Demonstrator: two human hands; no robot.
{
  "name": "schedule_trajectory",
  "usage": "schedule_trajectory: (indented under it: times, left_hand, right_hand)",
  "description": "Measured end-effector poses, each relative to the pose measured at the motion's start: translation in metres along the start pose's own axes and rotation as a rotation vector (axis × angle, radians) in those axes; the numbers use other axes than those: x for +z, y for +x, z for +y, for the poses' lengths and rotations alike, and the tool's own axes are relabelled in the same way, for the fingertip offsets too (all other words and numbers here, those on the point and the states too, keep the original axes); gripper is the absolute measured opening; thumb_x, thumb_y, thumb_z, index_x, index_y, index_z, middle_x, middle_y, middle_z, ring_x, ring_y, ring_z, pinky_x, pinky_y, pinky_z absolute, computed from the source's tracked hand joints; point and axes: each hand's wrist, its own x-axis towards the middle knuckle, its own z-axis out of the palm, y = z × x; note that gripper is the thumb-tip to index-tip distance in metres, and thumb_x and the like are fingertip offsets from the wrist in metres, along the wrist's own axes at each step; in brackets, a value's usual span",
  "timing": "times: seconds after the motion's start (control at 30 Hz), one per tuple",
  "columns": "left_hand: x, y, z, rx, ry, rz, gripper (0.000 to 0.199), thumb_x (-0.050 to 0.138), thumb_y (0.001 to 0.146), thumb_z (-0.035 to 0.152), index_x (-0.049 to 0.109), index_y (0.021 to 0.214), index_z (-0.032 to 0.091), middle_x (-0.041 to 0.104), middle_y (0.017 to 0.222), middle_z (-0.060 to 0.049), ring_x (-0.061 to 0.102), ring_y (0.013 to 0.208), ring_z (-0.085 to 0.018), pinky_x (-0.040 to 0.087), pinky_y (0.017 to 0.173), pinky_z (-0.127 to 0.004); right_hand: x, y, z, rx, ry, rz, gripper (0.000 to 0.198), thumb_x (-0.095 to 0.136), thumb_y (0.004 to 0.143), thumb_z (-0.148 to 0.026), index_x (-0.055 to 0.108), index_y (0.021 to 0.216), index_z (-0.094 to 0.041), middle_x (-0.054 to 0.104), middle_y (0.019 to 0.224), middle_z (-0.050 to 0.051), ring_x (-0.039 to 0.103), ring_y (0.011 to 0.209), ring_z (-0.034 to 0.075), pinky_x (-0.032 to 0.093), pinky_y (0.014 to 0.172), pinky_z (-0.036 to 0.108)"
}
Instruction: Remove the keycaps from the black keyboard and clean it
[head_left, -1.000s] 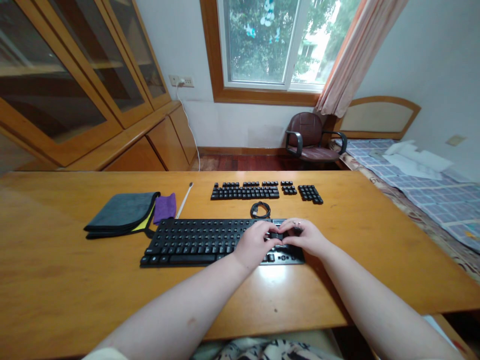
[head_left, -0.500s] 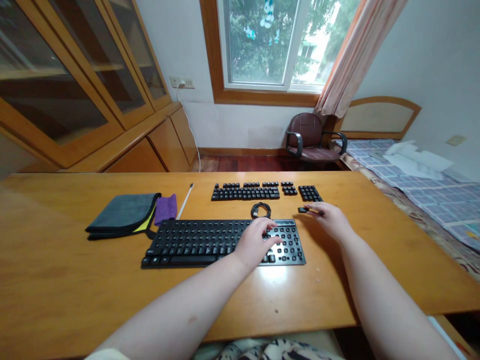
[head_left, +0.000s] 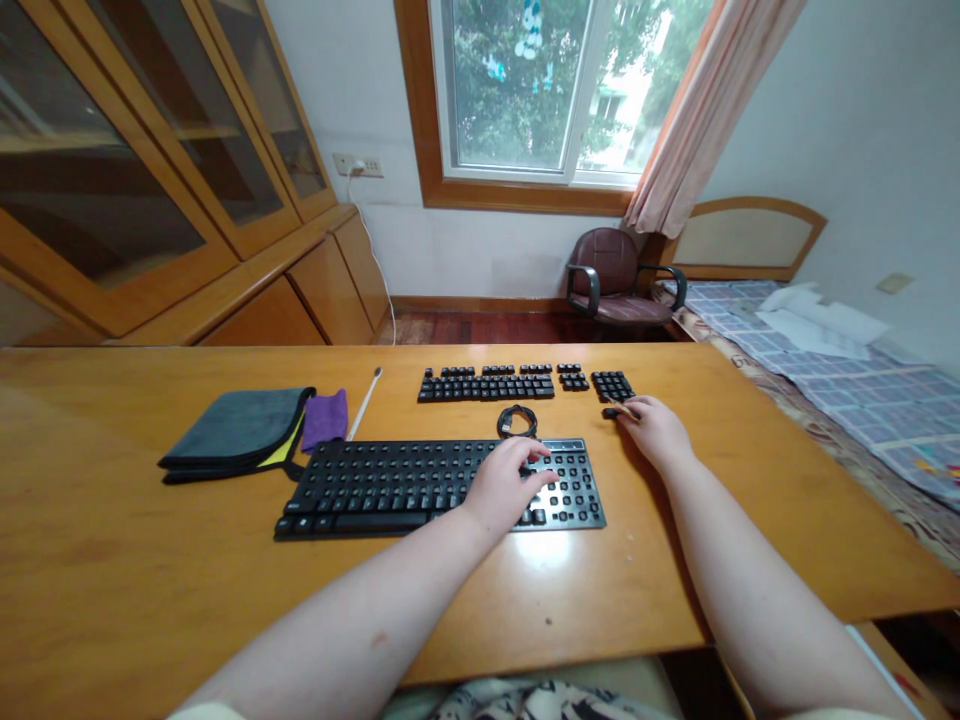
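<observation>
A black keyboard [head_left: 401, 490] lies in front of me. Its right side is bare of keycaps, with the switches showing; several large keys are still on along the bottom row. My left hand [head_left: 504, 485] rests on that right part, thumb and fingers apart and empty. Beyond the keyboard's right end, my right hand [head_left: 658, 432] pinches a small thin brownish tool [head_left: 624, 409], its exact kind unclear. By its tip is a black keycap [head_left: 608, 413], just in front of the number-pad keycaps [head_left: 612, 385]. Whether the tool still touches that keycap is hard to see.
Loose keycaps [head_left: 486, 388] stand in rows at the desk's far side. A coiled USB cable [head_left: 517, 421] lies behind the keyboard. To the left are a white brush [head_left: 365, 403], a purple cloth [head_left: 325, 420] and a folded grey cloth [head_left: 236, 430]. The wooden desk [head_left: 112, 580] extends around them.
My right hand has moved slightly away from me, bringing the black keycap closer to the number-pad keycaps. The left hand stays on the keyboard. The whole view has shifted a little.
</observation>
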Motion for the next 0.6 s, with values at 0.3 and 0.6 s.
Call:
schedule_trajectory:
  times: [0.3,0.6]
  left_hand:
    - [-0.0003,-0.0006,0.0016,0.000,0.010,0.003,0.019,0.067,0.073,0.027,0.062,0.091,0.021,0.063,0.092,-0.001,0.059,0.084,-0.016,0.049,0.079,-0.031]
    - [-0.0001,-0.0004,0.0021,0.009,0.010,0.002,0.019,0.066,0.075,0.030,0.062,0.092,0.021,0.063,0.092,-0.002,0.059,0.084,-0.017,0.049,0.079,-0.031]
  right_hand:
    - [-0.0049,-0.0072,-0.0099,0.021,-0.030,-0.153,0.030,0.051,0.082,-0.040,0.071,0.097,-0.024,0.067,0.097,0.008,0.062,0.082,0.022,0.045,0.066,0.029]
    - [-0.0012,-0.0047,-0.0052,0.043,0.014,-0.080,0.035,0.050,0.082,-0.037,0.067,0.109,-0.022,0.067,0.102,0.009,0.063,0.088,0.022,0.047,0.071,0.029]
